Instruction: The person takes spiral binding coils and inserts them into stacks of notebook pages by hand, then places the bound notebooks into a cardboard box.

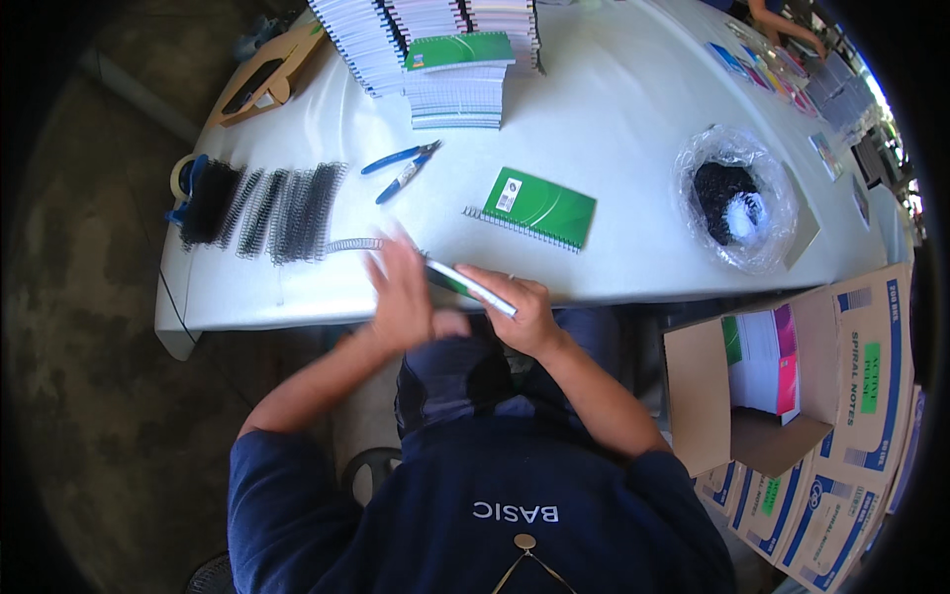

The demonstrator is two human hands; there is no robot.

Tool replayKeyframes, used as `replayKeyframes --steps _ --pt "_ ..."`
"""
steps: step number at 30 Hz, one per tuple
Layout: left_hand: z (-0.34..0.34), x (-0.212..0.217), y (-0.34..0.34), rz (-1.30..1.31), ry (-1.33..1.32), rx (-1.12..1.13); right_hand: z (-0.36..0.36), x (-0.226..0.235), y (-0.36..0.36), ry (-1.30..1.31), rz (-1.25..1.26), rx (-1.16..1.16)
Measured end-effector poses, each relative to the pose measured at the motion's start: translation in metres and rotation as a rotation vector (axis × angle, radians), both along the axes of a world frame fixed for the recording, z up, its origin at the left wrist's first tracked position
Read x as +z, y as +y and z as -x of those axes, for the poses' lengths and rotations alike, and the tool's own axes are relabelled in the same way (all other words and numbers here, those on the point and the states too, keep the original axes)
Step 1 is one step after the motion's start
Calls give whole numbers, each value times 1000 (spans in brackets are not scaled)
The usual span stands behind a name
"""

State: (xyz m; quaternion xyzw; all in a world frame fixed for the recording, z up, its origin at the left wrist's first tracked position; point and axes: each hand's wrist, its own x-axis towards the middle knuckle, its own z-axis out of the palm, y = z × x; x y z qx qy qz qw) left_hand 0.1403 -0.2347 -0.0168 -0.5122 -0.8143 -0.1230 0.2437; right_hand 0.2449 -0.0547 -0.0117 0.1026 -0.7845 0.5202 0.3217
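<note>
My right hand [522,309] grips a thin notebook [477,287] near the table's front edge, seen almost edge-on with a bit of green cover showing. My left hand [404,295] is at the notebook's left end, slightly blurred, its fingers stretched out and thumb apart. Behind its fingertips, a wire-like spiral coil [354,245] runs out to the left. Whether the coil is joined to the notebook is hidden by the hand. Beyond my hands lies a green spiral notebook [546,203], its coil projecting past the left end of the spine.
Several dark coils [262,213] lie at the left beside a tape roll [184,178]. Blue-handled pliers [404,168] rest before notebook stacks [457,94]. A plastic bag [737,203] of black material stands right. Below it sits an open carton [698,401] of notebooks. Another person's arm [787,28] shows far right.
</note>
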Motion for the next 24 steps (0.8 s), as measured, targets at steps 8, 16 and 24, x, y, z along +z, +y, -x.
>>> replayKeyframes --steps 8,16,24 --pt "5 -20 10 -272 -36 -146 -1 -1 -4 98 -102 1" --pt "27 43 41 -434 185 -50 -4 0 -2 157 -196 -32" --pt "6 36 36 -307 265 -193 -3 -6 -4 175 -298 -70"
